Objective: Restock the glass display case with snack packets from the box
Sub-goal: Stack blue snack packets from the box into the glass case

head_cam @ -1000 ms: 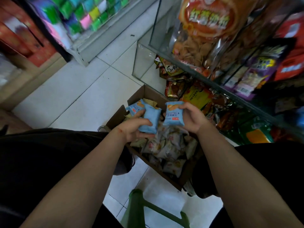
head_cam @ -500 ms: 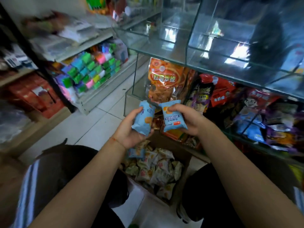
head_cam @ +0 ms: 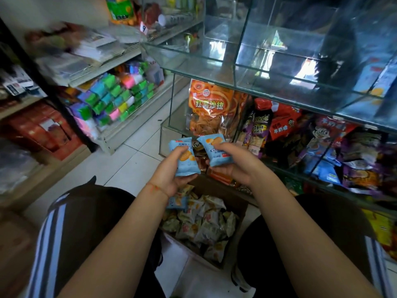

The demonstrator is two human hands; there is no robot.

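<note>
The left hand (head_cam: 169, 175) gripped a light-blue foil snack packet (head_cam: 184, 158); the right hand (head_cam: 234, 162) held a second light-blue packet (head_cam: 216, 150) just beside it. At six o'clock sat the open brown cardboard box (head_cam: 238, 214) of packets; at one o'clock, the glass display case (head_cam: 236, 67).

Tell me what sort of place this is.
Most likely a small snack shop. A glass display case holds bagged snacks, shelves of coloured goods stand nearby, and a cardboard box of packets sits on the floor.
</note>
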